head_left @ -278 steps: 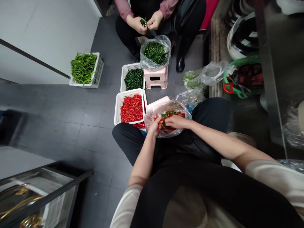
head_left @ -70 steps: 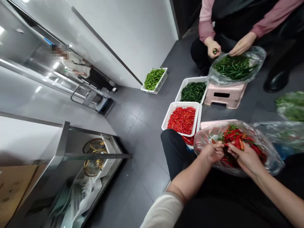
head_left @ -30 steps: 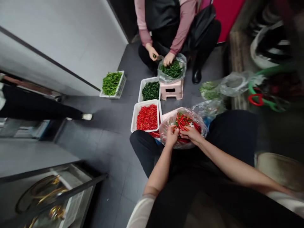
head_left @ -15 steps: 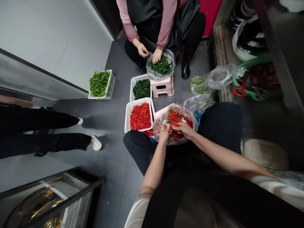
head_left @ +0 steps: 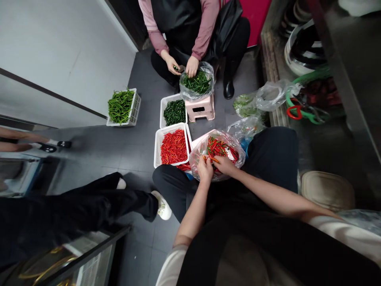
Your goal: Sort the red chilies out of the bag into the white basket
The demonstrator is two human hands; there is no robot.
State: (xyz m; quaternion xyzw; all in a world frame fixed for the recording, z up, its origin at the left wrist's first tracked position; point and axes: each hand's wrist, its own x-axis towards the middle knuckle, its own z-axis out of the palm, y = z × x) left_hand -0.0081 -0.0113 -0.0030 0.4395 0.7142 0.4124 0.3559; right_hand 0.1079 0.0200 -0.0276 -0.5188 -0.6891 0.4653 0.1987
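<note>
Over a clear plastic bag (head_left: 196,159) of red chilies with green stems (head_left: 218,147), my two hands are close together. My left hand (head_left: 205,169) is closed on a red chili, its fingertips pinched. My right hand (head_left: 225,165) has its fingers closed at the chili's other side, also on a red chili; whether it is the same one is hard to tell. The bag rests between my knees, by a pale pink surface. Just left of it stands a white basket (head_left: 156,147) heaped with red chilies (head_left: 174,147).
Opposite, a person in pink sleeves (head_left: 205,29) handles green chilies in a bag on a pink stool (head_left: 205,108). White baskets of dark green chilies (head_left: 174,113) and long green peppers (head_left: 120,106) stand left. A passer-by's white shoe (head_left: 163,206) is near my left knee. Red-handled scissors (head_left: 294,112) lie right.
The passer-by's dark-trousered legs have moved closer to my left knee. Another pair of feet has appeared at the far left. My hands stay over the bag, with small finger movements.
</note>
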